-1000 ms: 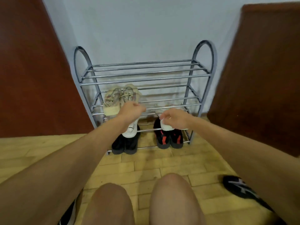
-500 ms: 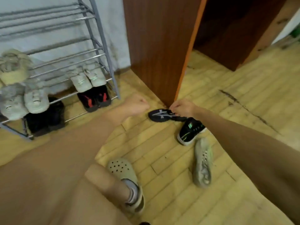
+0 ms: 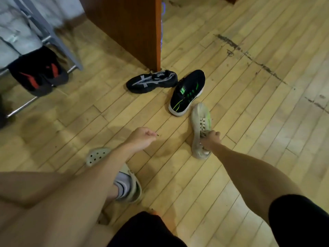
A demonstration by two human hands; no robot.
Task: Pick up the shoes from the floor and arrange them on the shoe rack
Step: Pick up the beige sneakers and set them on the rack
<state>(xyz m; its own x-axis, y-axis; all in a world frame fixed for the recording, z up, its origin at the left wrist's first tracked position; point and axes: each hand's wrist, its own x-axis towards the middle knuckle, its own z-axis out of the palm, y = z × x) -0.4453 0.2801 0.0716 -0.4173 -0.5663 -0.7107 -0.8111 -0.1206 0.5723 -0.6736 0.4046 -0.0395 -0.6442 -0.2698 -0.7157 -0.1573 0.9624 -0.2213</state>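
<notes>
View from head cam, looking down at a wood floor (image 3: 258, 132). Right hand (image 3: 211, 139) reaches fwd and grips a pale sneaker (image 3: 199, 114) at its laces, fingers curled round the top; the shoe lies on the floor at centre-right, toe pointing away. Left hand (image 3: 142, 138) hovers over bare boards nearby, fingers loosely curled, holding nothing. Just beyond the pale sneaker lie a black sneaker w/ green stripes (image 3: 187, 91) and, to its left, a black sneaker w/ grey pattern (image 3: 151, 82), which sits at the foot of a brown wood panel (image 3: 128, 25). Shoe rack (image 3: 70, 57) stands at upper left, blurred, w/ a black-and-red pair (image 3: 39, 75) on its lowest rails and pale shoes above, too blurred to detail. Person's foot in a beige clog (image 3: 96, 155) shows bottom-left.
</notes>
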